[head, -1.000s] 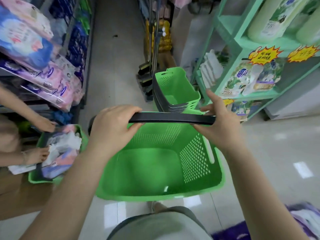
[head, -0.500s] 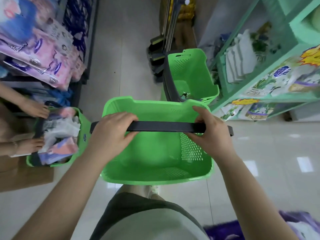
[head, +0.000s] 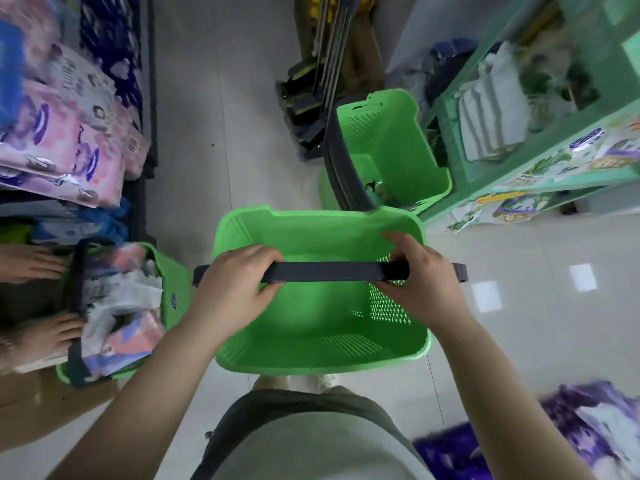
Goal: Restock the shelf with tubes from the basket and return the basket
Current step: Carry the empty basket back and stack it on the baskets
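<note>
Gripped in both fists: left hand (head: 231, 284) and right hand (head: 420, 276) clenched around the dark handle (head: 325, 271) of a green basket (head: 322, 337), carried above the aisle floor (head: 207, 116), just short of stacked baskets (head: 388, 150).

Both bare arms reach forward from the near edge, elbows bent a bit. Left hand (head: 235, 287) has its fingers curled over the dark handle (head: 325, 271) near its left end; right hand (head: 420, 275) is wrapped round the right end, thumb underneath.
</note>
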`<state>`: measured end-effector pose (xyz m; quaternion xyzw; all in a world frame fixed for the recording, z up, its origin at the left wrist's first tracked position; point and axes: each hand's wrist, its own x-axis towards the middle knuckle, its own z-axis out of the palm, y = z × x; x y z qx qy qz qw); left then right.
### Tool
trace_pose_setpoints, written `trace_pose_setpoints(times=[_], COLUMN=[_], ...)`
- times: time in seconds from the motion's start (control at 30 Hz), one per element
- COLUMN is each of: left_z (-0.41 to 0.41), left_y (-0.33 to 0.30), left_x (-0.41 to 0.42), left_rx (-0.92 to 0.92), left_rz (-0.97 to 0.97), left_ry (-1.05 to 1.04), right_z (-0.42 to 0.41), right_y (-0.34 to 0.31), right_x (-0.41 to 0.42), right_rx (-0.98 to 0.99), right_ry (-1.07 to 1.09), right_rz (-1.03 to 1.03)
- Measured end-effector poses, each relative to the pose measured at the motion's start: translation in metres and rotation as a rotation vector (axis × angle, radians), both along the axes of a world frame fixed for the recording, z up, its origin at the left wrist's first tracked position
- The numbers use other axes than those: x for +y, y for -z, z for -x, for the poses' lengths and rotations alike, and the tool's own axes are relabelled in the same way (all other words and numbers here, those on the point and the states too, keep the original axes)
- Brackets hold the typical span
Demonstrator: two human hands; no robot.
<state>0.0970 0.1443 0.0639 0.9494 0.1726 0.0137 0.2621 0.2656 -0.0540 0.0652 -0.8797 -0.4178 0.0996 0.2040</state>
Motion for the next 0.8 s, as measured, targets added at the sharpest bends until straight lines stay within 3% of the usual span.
trace_pose_setpoints(times=[0.4,0.8], left_z=[-0.075,-0.169], left_y=[-0.024,-0.074], left_x=[-0.003,-0.154], left_rx=[-0.077,-0.187], left_rz=[-0.054,-0.098], left_ry=[0.284,0.587], right_z=[-0.006,-0.017], right_y=[-0.023,-0.066], right_x=[-0.04,-0.211], right_rx=[0.016,-0.016], right_ry=[0.373,0.749], right_rz=[-0.046,-0.159])
